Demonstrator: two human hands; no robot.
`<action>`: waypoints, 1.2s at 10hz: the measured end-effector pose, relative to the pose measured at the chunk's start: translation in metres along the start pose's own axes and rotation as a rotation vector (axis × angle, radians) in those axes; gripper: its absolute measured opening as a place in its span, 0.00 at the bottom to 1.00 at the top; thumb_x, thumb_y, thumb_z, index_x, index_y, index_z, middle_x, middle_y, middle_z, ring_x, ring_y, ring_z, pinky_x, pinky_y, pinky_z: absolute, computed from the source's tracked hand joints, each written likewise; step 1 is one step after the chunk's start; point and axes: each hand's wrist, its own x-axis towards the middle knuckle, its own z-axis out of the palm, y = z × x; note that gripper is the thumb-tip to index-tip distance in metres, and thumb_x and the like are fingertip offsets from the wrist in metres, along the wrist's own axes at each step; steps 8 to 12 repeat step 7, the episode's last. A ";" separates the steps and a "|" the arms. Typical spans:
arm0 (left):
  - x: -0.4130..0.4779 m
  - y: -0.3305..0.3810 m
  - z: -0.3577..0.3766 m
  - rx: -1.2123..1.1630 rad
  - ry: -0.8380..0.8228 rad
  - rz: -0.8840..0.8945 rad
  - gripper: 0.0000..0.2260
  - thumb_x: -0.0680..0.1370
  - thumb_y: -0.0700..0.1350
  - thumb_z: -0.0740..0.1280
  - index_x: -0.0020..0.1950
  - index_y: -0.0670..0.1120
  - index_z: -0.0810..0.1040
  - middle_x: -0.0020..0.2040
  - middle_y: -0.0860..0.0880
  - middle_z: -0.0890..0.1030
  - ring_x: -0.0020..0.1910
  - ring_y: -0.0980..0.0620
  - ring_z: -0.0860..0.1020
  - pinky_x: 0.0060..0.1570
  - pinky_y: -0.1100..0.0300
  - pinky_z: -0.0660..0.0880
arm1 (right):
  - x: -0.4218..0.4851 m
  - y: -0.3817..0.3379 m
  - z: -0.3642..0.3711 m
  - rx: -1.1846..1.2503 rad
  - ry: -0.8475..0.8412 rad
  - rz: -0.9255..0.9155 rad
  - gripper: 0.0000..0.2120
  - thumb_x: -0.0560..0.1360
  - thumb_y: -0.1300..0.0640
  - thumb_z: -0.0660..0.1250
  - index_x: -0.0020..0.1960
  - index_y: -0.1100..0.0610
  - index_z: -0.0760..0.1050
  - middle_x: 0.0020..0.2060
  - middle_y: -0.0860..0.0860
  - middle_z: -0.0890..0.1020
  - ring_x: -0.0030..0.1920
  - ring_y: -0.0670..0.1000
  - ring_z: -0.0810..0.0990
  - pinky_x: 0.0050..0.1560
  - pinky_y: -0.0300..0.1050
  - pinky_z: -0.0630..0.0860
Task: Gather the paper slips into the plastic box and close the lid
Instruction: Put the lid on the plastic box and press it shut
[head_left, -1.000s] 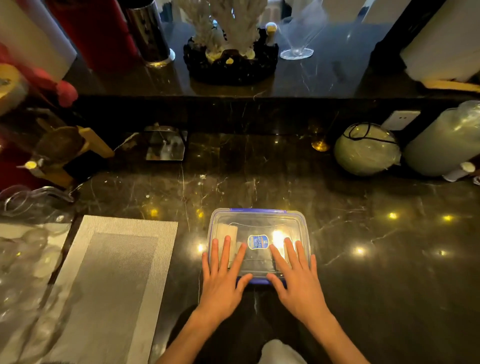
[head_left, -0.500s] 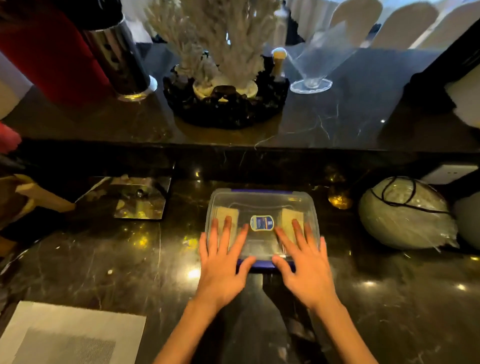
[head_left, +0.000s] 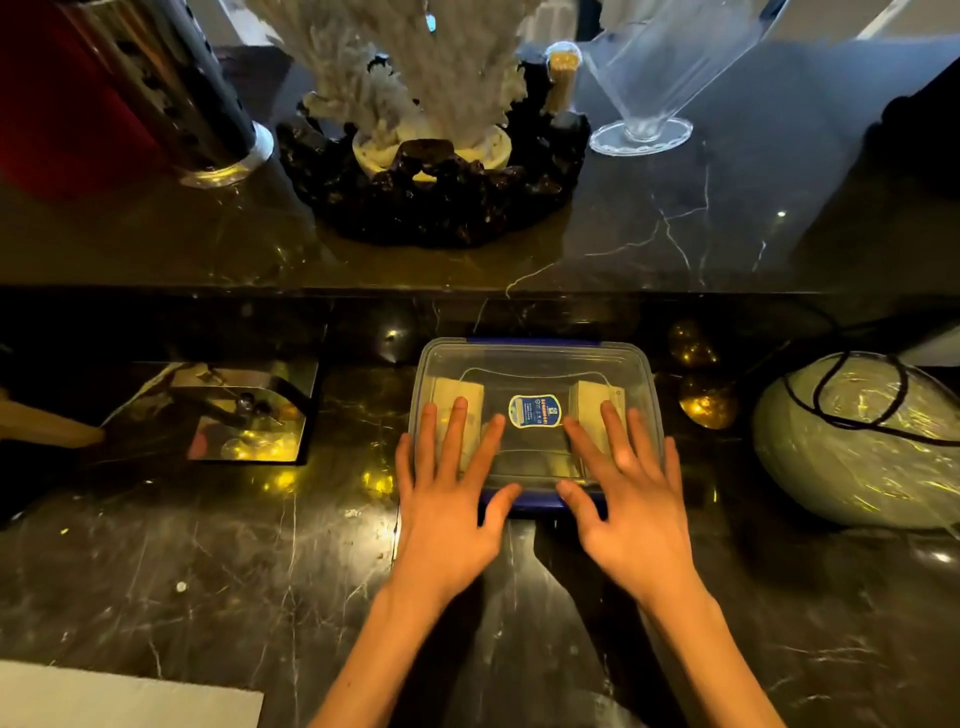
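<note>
A clear plastic box (head_left: 535, 358) with blue clips stands on the dark marble counter, its lid (head_left: 535, 441) lying flat on top with a blue label in the middle. Pale paper slips (head_left: 589, 397) show through the lid at the left and right ends inside. My left hand (head_left: 447, 499) rests flat on the lid's near left part, fingers spread. My right hand (head_left: 623, 499) lies flat on the near right part, fingers spread. Both thumbs touch the blue front clip (head_left: 535, 501).
A mirrored square dish (head_left: 234, 415) sits to the left, and a pale round object wound with a black cord (head_left: 857, 436) to the right. A raised ledge behind carries a white coral ornament (head_left: 431, 156), a metal cylinder (head_left: 197, 104) and a glass vase (head_left: 654, 78). A mat corner (head_left: 104, 696) lies bottom left.
The camera has tilted up and moved closer, so the box now looks larger and higher in view. Both hands have stayed flat on the lid.
</note>
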 end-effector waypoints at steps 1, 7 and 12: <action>0.000 -0.001 0.002 0.002 0.010 0.000 0.31 0.78 0.63 0.54 0.79 0.58 0.52 0.82 0.48 0.46 0.80 0.42 0.40 0.76 0.39 0.43 | 0.001 -0.001 0.001 -0.005 -0.014 0.012 0.31 0.77 0.36 0.51 0.78 0.36 0.49 0.80 0.47 0.49 0.80 0.51 0.40 0.79 0.61 0.42; -0.035 0.011 -0.061 -0.019 -0.140 -0.056 0.28 0.79 0.64 0.49 0.75 0.67 0.37 0.81 0.51 0.38 0.75 0.48 0.29 0.73 0.39 0.34 | -0.047 -0.016 -0.053 0.079 -0.034 0.012 0.35 0.78 0.33 0.53 0.78 0.37 0.41 0.81 0.48 0.46 0.80 0.54 0.41 0.76 0.61 0.40; -0.035 0.011 -0.061 -0.019 -0.140 -0.056 0.28 0.79 0.64 0.49 0.75 0.67 0.37 0.81 0.51 0.38 0.75 0.48 0.29 0.73 0.39 0.34 | -0.047 -0.016 -0.053 0.079 -0.034 0.012 0.35 0.78 0.33 0.53 0.78 0.37 0.41 0.81 0.48 0.46 0.80 0.54 0.41 0.76 0.61 0.40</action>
